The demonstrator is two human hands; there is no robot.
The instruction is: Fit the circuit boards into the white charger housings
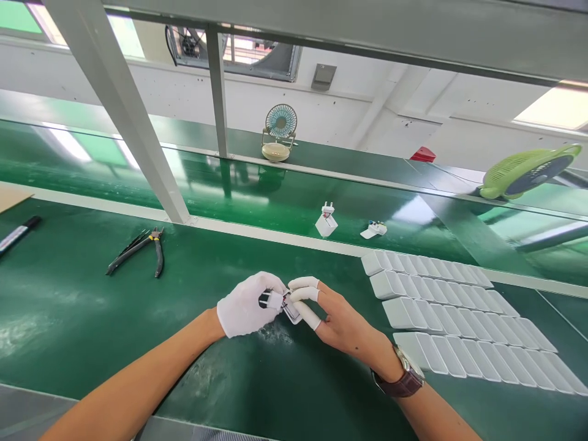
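My left hand (250, 305), in a white glove, pinches a white plug piece (274, 300) whose metal prongs point left. Beside it is an open white charger casing (292, 311), with small dark and reddish parts showing at the joint between the two pieces. My right hand (328, 312) has white finger cots on its thumb and fingers and a watch at the wrist. Its fingertips close on the casing's right and upper side. Both hands meet low over the green bench, and the fingers partly hide the pieces.
Rows of white casings (441, 312) stand at the right. Beyond the pale strip lie a plug on its casing (326, 222) and another charger piece (374, 229). Left are cutters (156, 248), tweezers (133, 242) and a marker (19, 234). A post (133, 116) rises behind; fans (281, 122) stand farther back.
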